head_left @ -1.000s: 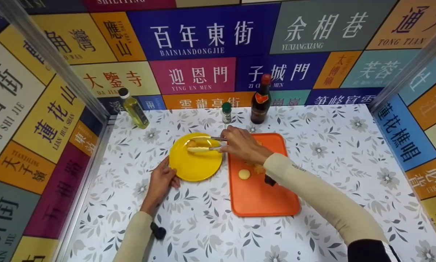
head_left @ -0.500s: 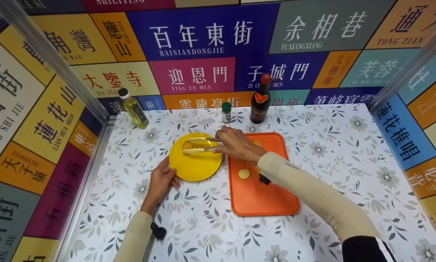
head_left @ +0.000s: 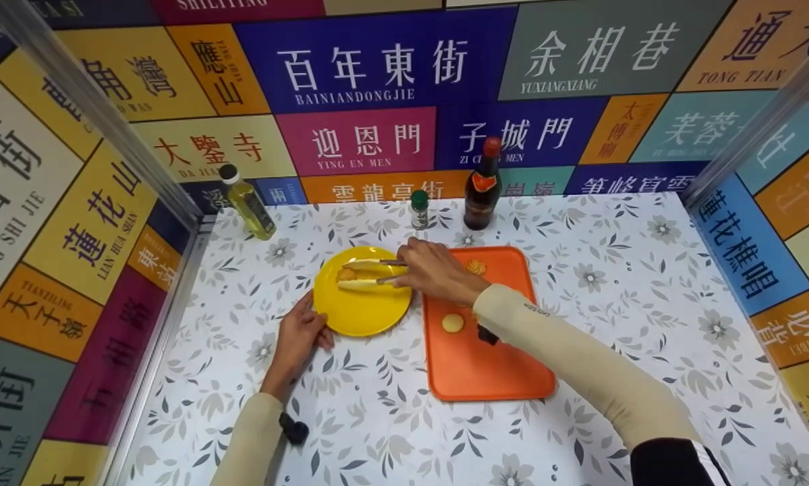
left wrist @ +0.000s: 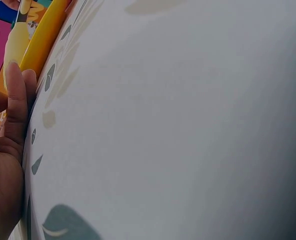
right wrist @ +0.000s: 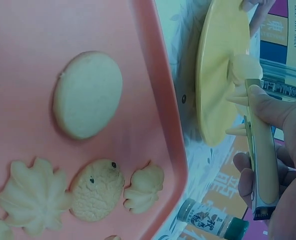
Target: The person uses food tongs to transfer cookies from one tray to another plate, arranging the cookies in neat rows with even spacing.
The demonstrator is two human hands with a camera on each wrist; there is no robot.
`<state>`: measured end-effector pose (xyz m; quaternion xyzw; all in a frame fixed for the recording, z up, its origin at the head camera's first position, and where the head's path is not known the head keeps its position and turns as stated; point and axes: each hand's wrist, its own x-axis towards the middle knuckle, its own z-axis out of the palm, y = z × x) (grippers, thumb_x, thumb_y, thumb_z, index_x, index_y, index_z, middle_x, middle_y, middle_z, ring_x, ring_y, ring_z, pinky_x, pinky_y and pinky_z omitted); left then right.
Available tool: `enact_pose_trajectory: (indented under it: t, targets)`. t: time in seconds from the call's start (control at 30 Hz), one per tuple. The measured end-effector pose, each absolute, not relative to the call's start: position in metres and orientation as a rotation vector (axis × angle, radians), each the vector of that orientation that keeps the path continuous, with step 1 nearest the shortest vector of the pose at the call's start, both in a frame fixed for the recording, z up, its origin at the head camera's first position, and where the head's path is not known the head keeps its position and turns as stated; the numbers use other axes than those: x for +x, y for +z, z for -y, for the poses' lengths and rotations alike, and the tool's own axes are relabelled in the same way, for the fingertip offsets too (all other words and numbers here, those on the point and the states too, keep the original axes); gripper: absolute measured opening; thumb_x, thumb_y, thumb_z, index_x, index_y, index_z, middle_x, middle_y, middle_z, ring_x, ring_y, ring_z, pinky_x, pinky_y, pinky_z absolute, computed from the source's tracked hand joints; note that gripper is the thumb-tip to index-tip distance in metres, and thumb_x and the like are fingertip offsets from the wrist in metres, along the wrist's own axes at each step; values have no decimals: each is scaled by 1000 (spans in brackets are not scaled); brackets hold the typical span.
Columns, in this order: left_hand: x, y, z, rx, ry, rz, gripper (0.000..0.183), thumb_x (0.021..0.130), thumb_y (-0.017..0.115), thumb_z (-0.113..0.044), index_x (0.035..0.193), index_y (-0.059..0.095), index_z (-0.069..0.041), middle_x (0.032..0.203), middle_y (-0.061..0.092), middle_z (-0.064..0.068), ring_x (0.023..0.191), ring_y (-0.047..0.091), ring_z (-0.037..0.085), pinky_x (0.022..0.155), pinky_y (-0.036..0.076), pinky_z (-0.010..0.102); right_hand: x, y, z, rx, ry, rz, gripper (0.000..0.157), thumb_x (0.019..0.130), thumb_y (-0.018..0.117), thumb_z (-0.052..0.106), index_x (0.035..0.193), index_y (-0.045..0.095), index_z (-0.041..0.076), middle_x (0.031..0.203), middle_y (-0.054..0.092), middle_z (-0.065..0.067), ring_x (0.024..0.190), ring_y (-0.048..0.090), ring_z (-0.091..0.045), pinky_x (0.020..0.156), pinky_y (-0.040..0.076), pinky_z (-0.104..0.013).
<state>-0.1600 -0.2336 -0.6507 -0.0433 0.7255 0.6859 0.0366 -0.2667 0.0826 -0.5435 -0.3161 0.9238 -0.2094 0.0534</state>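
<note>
While a cookie [head_left: 346, 275] lies on the yellow plate [head_left: 364, 314], we see tongs [head_left: 364, 284] straddling it (touching or not, we cannot tell), gripped in the right hand [head_left: 436, 270]; the left hand [head_left: 301, 329] pinches the near-left rim, and an orange tray [head_left: 492, 374] lies to the right.

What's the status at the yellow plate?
Right hand grips tongs. Left hand holds yellow plate by rim. Cookie between tongs' tips, over plate; contact unclear. No obstruction seen.
</note>
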Motion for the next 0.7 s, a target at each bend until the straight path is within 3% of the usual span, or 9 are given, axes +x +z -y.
enact_pose_trajectory:
  t: [0.7]
  targets:
    - [-161, -650, 232, -138, 2113, -2218, 67, 111, 62, -7, 172, 35, -7, 80, 72, 30, 56, 68, 26, 53, 62, 34, -268, -548, -76, -893, -585, -2787, 53, 97, 86, 45, 129, 75, 4, 108, 63, -6, 91, 60, -22, 86, 59, -39]
